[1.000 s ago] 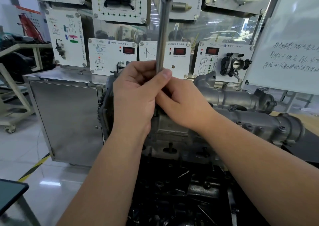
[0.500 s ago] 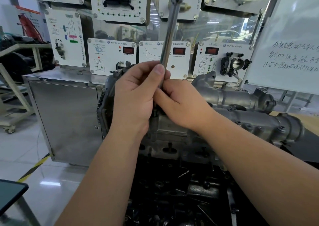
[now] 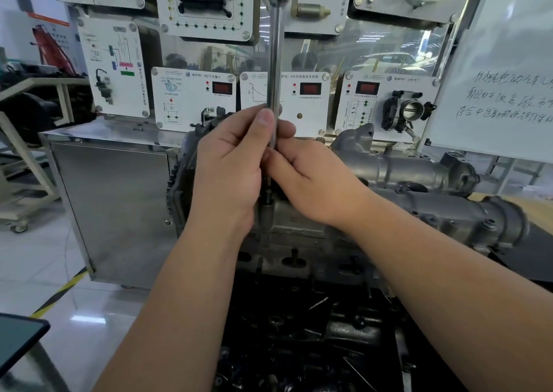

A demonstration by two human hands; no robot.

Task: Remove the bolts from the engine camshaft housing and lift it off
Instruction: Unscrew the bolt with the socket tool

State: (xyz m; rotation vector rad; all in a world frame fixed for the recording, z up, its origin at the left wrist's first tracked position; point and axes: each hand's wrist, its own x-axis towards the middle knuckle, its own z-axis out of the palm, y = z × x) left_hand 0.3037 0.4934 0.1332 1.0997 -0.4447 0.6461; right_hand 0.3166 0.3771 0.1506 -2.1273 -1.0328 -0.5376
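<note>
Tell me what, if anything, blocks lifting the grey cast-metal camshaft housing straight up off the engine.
The long steel tool shaft stands upright over the grey cast-metal camshaft housing, on a bolt at its left end, and both the left hand and right hand grip it there. Nothing else visible sits above.

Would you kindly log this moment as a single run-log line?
step: unbolting | left hand: grips extension bar | right hand: pinches bar lower down | bar: upright over camshaft housing | housing: not lifted
</note>
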